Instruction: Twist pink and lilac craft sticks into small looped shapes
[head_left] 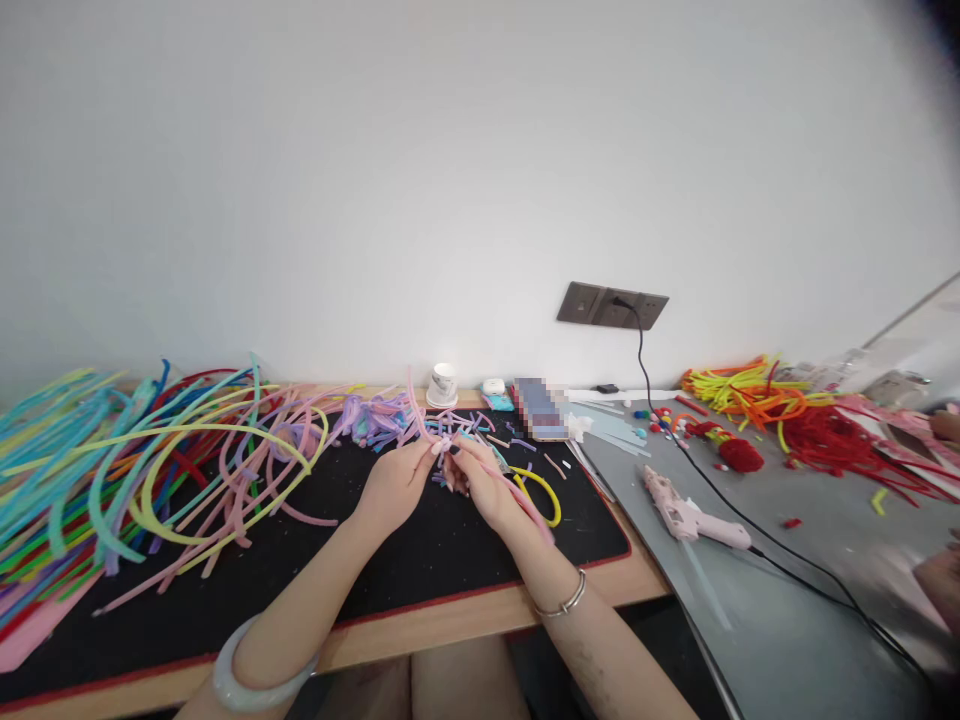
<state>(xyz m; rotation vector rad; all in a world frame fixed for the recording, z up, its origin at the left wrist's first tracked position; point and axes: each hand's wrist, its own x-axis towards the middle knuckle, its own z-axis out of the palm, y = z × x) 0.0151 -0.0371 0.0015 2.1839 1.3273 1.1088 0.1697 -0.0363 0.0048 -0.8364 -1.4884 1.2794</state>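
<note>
Above the black mat [420, 560], my left hand [401, 480] and my right hand [480, 482] meet, fingertips pinched on a small bundle of pink and lilac pipe cleaners [444, 443]. One pink stem rises from the bundle, and other pink lengths run under my right hand toward the wrist. Scissors with yellow handles [553, 495] lie just right of my right hand. Short cut purple and blue pieces [382, 420] are heaped behind my hands. My fingers partly hide the bundle.
Long coloured pipe cleaners [165, 480] cover the left side. Behind stand a white cup [443, 382] and a phone [540, 410]. A corded glue gun [694, 515] lies on the grey table [795, 600] at right, near red pipe cleaners [832, 445] and another person's hand [941, 580].
</note>
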